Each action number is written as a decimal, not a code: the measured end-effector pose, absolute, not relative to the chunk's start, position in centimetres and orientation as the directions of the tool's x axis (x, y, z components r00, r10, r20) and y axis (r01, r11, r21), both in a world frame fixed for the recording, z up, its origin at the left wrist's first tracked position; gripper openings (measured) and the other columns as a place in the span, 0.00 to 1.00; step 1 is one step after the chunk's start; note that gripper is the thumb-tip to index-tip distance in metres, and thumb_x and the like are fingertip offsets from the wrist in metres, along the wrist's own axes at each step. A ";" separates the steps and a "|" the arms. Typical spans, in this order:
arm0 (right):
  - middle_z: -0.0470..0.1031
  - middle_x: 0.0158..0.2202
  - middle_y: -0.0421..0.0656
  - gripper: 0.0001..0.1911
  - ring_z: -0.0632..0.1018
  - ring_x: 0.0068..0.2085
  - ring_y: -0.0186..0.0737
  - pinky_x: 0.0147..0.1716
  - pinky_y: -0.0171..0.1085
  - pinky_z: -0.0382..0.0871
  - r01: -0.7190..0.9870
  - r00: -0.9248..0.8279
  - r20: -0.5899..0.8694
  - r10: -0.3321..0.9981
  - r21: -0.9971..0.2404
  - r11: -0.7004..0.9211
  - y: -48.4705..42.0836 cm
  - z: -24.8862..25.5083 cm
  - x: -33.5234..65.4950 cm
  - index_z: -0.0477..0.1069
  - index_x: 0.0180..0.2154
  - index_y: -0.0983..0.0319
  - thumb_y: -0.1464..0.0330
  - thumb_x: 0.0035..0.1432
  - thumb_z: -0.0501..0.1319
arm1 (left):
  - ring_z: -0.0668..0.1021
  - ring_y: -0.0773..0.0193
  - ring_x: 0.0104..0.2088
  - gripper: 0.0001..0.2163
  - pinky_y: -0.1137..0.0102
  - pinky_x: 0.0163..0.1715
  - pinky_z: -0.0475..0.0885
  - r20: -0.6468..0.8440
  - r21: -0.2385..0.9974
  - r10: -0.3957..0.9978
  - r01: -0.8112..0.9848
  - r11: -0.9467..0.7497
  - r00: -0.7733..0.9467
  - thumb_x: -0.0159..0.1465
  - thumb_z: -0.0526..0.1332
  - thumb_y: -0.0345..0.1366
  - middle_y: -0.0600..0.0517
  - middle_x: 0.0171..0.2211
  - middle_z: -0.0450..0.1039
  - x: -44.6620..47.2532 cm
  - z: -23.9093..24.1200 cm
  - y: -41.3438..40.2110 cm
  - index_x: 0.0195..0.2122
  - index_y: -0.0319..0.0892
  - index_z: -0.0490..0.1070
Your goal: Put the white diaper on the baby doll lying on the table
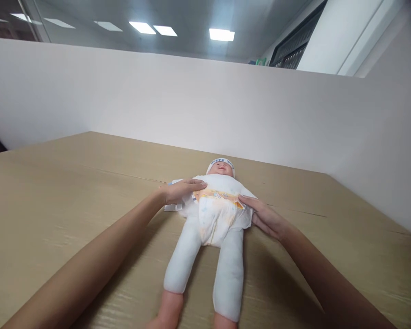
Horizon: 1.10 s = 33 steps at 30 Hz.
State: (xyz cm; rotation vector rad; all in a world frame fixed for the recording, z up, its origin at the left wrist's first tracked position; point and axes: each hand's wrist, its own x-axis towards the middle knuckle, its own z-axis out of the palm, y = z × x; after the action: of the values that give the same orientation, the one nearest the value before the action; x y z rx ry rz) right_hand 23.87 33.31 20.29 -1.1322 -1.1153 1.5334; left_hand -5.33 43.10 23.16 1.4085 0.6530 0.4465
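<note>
A baby doll [216, 214] in a white suit and cap lies on its back on the wooden table [55, 205], head away from me. A white diaper [216, 218] with an orange printed waistband is folded up over its belly. My left hand [181, 189] lies flat with fingers stretched across the doll's left side, on the diaper's waist flap. My right hand [265, 217] rests with fingers extended against the diaper's right edge at the doll's hip. Neither hand wraps around anything.
A white partition wall [205, 109] runs behind the table and along its right side. The light wooden tabletop spreads wide to the left and right of the doll. Ceiling lights show above the wall.
</note>
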 end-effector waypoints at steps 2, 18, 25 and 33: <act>0.85 0.51 0.48 0.25 0.84 0.49 0.50 0.52 0.44 0.80 -0.005 -0.047 -0.115 0.992 -0.993 -0.116 32.7 19.6 24.0 0.81 0.46 0.59 0.46 0.61 0.71 | 0.82 0.58 0.42 0.25 0.67 0.42 0.76 -0.145 0.986 0.627 0.055 0.160 0.766 0.62 0.74 0.58 0.47 0.47 0.83 -5.5 22.7 43.3 0.48 0.43 0.81; 0.71 0.23 0.38 0.23 0.76 0.34 0.51 0.43 0.48 0.66 0.834 0.246 0.278 0.929 -0.548 -0.057 27.0 14.4 25.8 0.76 0.46 0.55 0.45 0.67 0.56 | 0.81 0.54 0.41 0.18 0.63 0.42 0.75 0.031 0.812 0.833 0.471 -0.343 0.553 0.70 0.63 0.55 0.48 0.39 0.81 -4.6 24.7 42.2 0.42 0.43 0.75; 0.72 0.26 0.41 0.19 0.76 0.36 0.52 0.36 0.44 0.60 0.879 0.255 0.296 0.921 -0.469 -0.092 27.5 13.7 26.3 0.69 0.36 0.54 0.46 0.65 0.57 | 0.74 0.48 0.59 0.08 0.54 0.63 0.66 0.525 0.377 0.635 0.514 -0.771 0.567 0.75 0.59 0.40 0.43 0.56 0.78 1.4 28.2 35.8 0.50 0.44 0.72; 0.76 0.29 0.43 0.19 0.79 0.37 0.53 0.35 0.43 0.61 0.867 0.226 0.218 0.949 -0.490 -0.094 27.4 14.1 26.9 0.71 0.40 0.55 0.47 0.65 0.58 | 0.75 0.49 0.57 0.18 0.55 0.58 0.65 0.265 0.322 0.533 0.447 -0.835 0.804 0.73 0.64 0.54 0.49 0.51 0.82 5.5 26.3 36.3 0.51 0.45 0.73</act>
State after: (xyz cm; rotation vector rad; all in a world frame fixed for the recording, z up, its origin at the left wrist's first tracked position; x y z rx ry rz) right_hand 26.86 27.45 14.09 -1.9839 -1.6647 0.2084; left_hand 5.50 36.25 26.34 2.7474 0.7586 0.5097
